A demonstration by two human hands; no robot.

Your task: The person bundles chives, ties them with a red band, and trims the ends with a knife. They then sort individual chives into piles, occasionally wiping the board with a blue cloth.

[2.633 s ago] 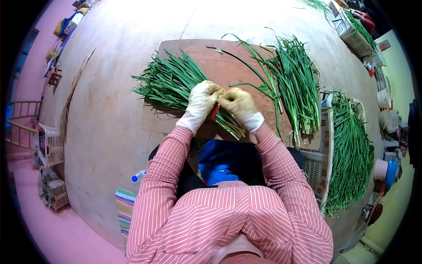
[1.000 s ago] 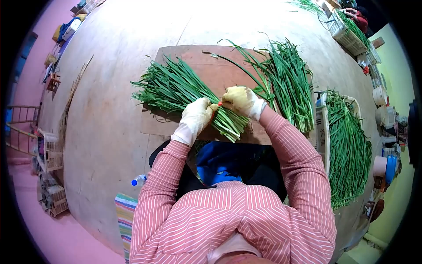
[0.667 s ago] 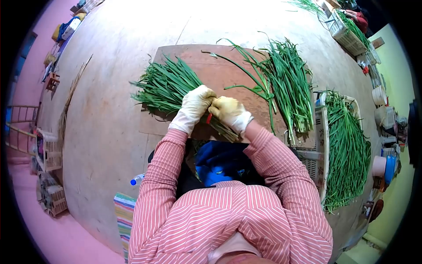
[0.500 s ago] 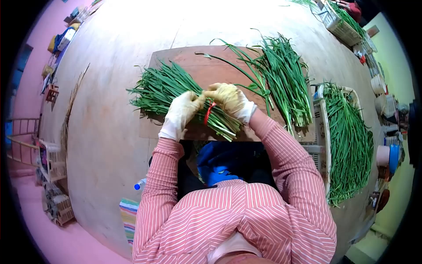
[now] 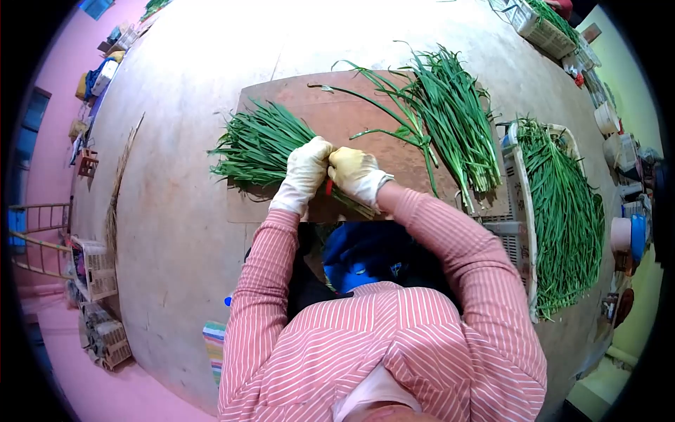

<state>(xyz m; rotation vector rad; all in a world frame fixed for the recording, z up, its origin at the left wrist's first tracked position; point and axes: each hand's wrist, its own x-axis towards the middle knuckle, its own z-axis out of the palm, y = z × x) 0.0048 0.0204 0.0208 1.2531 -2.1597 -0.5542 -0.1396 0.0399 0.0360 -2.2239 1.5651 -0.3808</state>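
A bundle of green chives (image 5: pixel 264 144) lies slanted on the brown board (image 5: pixel 330 95), leaves to the upper left and pale stems to the lower right. A red tie (image 5: pixel 328 188) goes round it near the stems. Both my hands wear pale, stained gloves. My left hand (image 5: pixel 307 169) is closed over the bundle at the tie. Knuckle to knuckle beside it, my right hand (image 5: pixel 355 172) is closed too, above the stems. The fingertips and the tie's ends are mostly hidden between them.
A larger heap of loose chives (image 5: pixel 453 116) lies on the board's right side, some stray stalks (image 5: pixel 383 98) beside it. Right of the board stands a white crate (image 5: pixel 520 211) piled with chives. More crates (image 5: pixel 98 271) stand at the left wall. A striped cloth (image 5: pixel 214 344) is at lower left.
My hands have drawn together over the red tie and turned into closed fists, covering more of it. The view has shifted slightly.
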